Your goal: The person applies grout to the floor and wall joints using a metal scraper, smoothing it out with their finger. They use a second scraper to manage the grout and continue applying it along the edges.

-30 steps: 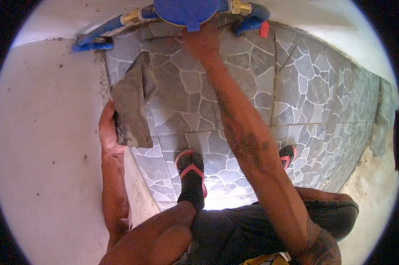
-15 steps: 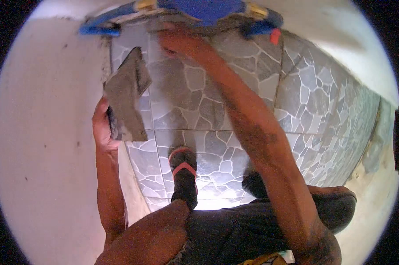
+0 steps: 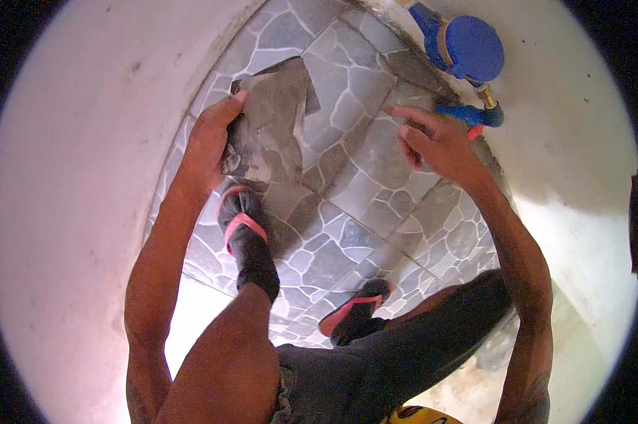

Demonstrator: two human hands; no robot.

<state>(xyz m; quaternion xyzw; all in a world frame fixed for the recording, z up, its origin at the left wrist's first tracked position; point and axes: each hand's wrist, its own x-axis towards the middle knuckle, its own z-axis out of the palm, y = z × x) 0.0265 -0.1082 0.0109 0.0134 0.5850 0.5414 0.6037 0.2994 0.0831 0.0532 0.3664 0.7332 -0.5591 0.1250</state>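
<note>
the left hand (image 3: pixel 209 145) was clamped on a grey tile piece (image 3: pixel 273 127), held tilted above the stone-pattern floor (image 3: pixel 361 191), likely to keep it off the tiles. the right hand (image 3: pixel 439 145) hovered empty, fingers spread, near the blue water meter (image 3: pixel 470 46) by the wall (image 3: pixel 573 106).

Bright daylight, glare at bottom left, fisheye edges dark, perhaps slightly blurred.
</note>
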